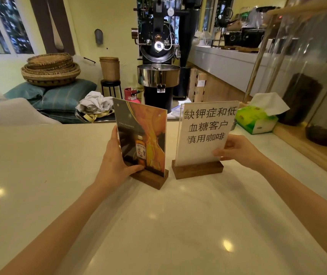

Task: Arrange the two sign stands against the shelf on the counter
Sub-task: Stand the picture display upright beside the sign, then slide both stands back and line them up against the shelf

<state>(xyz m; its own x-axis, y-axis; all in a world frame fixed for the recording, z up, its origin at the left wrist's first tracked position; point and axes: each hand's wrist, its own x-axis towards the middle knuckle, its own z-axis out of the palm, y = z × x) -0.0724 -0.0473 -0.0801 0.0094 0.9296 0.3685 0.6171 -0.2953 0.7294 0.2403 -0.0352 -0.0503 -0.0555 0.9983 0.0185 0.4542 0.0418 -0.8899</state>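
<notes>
Two acrylic sign stands on dark wooden bases stand upright side by side on the pale counter (pixel 158 225). The left sign stand (pixel 144 135) shows an orange picture with a bottle; my left hand (pixel 115 161) grips its left edge, thumb on the front near the base. The right sign stand (pixel 206 133) is a white sheet with black Chinese characters; my right hand (pixel 238 149) holds its right edge, thumb on the front. The shelf (pixel 307 143), wood-framed with clear panels, runs along the counter's right side, apart from both stands.
A green tissue box (pixel 258 120) sits on the counter beside the shelf, just behind the right sign. Dark bowls and jars stand inside the shelf. Beyond the counter's far edge are a black coffee roaster (pixel 158 76), a stool with a basket, cushions and stacked woven trays.
</notes>
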